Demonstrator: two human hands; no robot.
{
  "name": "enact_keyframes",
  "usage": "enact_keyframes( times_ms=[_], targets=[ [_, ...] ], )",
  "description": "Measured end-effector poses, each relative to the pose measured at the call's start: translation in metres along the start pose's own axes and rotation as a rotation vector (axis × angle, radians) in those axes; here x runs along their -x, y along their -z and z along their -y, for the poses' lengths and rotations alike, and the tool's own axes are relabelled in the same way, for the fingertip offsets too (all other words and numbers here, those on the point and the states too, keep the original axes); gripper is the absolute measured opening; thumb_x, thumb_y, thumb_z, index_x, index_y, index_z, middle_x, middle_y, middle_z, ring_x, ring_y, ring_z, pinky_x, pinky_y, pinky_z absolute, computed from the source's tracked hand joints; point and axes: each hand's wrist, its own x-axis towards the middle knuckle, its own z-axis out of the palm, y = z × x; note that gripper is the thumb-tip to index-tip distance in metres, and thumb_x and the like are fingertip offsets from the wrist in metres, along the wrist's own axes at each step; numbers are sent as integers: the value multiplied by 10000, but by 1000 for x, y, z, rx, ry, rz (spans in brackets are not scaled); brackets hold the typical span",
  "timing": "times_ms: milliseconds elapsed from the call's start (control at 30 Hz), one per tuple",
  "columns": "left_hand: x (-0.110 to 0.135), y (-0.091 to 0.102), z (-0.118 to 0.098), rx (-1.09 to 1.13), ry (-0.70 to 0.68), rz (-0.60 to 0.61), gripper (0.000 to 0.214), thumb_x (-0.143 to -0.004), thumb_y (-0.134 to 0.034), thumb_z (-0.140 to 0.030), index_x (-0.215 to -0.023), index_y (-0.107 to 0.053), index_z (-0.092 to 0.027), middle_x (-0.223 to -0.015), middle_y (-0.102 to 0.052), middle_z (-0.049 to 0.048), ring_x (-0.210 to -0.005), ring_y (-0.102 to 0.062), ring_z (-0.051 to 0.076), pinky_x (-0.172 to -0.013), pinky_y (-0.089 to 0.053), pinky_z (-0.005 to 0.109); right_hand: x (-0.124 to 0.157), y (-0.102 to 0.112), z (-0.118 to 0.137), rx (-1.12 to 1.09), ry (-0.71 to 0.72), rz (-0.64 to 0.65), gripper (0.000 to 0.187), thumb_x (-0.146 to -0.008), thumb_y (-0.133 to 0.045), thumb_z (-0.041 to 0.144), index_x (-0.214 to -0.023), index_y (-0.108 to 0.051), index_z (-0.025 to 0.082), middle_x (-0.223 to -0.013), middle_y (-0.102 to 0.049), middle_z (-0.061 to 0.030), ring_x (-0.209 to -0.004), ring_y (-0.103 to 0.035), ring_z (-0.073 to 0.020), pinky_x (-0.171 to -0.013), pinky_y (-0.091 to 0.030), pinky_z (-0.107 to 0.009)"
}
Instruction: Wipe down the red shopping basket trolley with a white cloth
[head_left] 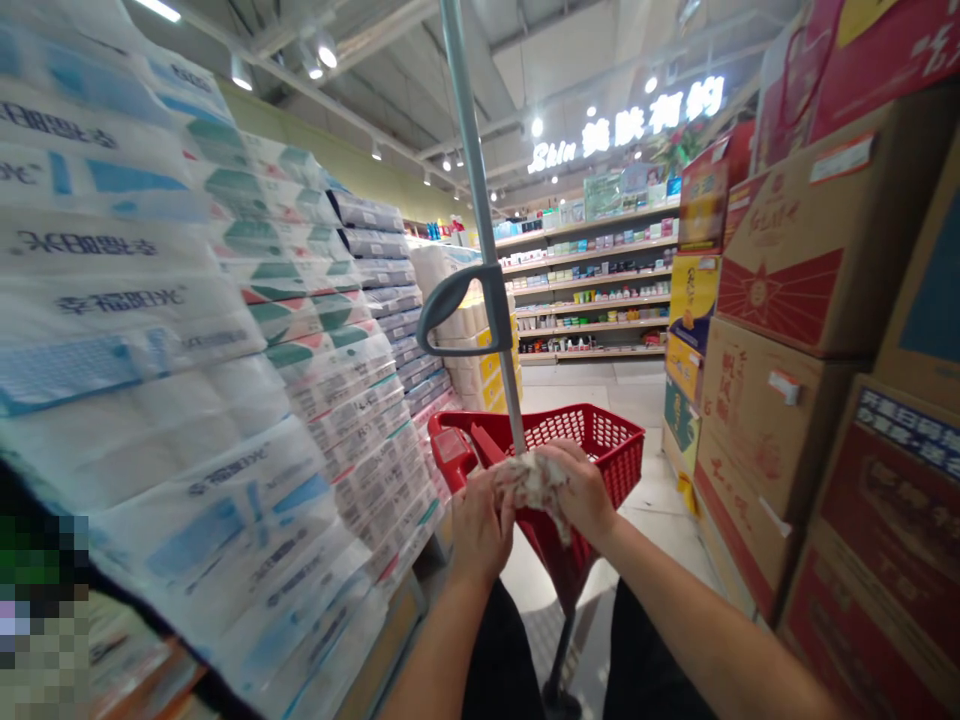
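Both my hands meet over the near rim of a red plastic shopping basket on wheels. My left hand and my right hand are each closed on a crumpled whitish patterned cloth, pressing it against the basket's near edge. A grey pull handle pole rises from the basket right behind the cloth, with a grey loop grip halfway up. My forearms reach in from the bottom of the view.
Stacked packs of toilet paper form a wall on the left. Cardboard cartons are piled on the right. A narrow tiled aisle runs ahead to shelves of small goods under a lit sign.
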Motion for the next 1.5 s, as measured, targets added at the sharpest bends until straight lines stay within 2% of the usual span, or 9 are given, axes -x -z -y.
enact_keyframes(
  times_ms=[100, 233, 467, 700, 833, 933, 1133, 1367, 1500],
  targets=[
    [-6, 2, -13, -138, 35, 96, 256, -921, -415, -306, -1068, -602, -210, -962, -673, 60, -875, -590, 213, -816, -360, 379, -8, 0, -1, 20, -48, -116, 497, -749, -421, 26, -1166, -611, 218, -1231, -537, -86, -1179, -503, -216, -1032, -417, -388],
    [-12, 0, -26, -294, 33, 179, 195, -861, -494, -292, -804, -651, -192, -751, -666, 51, -753, -579, 229, -769, -340, 398, 15, -28, -2, -53, -197, 147, 360, -876, -471, 191, -1230, -536, 195, -1168, -604, -96, -1090, -570, -210, -982, -462, -384],
    [-3, -5, -27, -317, -42, 109, 212, -870, -497, -274, -721, -619, -185, -662, -639, 37, -685, -578, 217, -709, -336, 371, 38, -33, -4, -22, -295, 146, 233, -911, -465, 275, -1038, -651, 214, -1070, -669, -84, -1028, -610, -211, -981, -462, -387],
    [4, -3, -20, -301, -113, 13, 198, -880, -490, -264, -718, -590, -206, -613, -591, 10, -644, -554, 194, -685, -336, 357, 33, -16, -7, 88, -118, 186, 361, -819, -465, 109, -1101, -661, 220, -1060, -692, -87, -1032, -634, -229, -937, -511, -394],
    [2, 0, -12, -297, -130, 0, 147, -897, -477, -261, -833, -594, -199, -625, -586, 5, -631, -557, 188, -658, -341, 344, 3, -11, 7, 55, -10, 27, 461, -836, -462, 89, -1243, -583, 268, -1141, -655, -62, -1089, -610, -198, -951, -513, -356],
    [3, 0, -8, -271, -152, -22, 163, -901, -475, -271, -966, -593, -181, -683, -615, 18, -655, -576, 189, -655, -355, 341, -5, -15, 18, 58, 81, -57, 489, -876, -489, 132, -1347, -491, 260, -1341, -513, -102, -1239, -503, -217, -1027, -459, -373],
    [3, 0, -1, -234, -176, 65, 121, -842, -516, -225, -809, -629, -198, -732, -635, 53, -708, -588, 208, -672, -368, 370, 18, -29, 29, 148, 59, 179, 760, -809, -530, 105, -1490, -205, 201, -1555, -131, -133, -1410, -185, -307, -1102, -334, -474],
    [-14, 9, -8, -264, -37, 158, 286, -910, -408, -252, -732, -623, -193, -664, -628, 42, -693, -573, 214, -733, -385, 404, -34, -26, 33, 68, 82, 54, 758, -775, -392, -35, -1444, -313, 311, -1567, -114, -29, -1381, -299, -227, -1103, -356, -405],
    [-3, 6, -18, -325, -1, 64, 205, -885, -459, -223, -889, -660, -188, -918, -683, 74, -1050, -548, 294, -978, -315, 509, -27, -31, 25, 84, 119, 64, 588, -831, -458, 38, -1360, -474, 294, -1541, -224, -31, -1377, -309, -236, -1105, -357, -414]
  ],
)
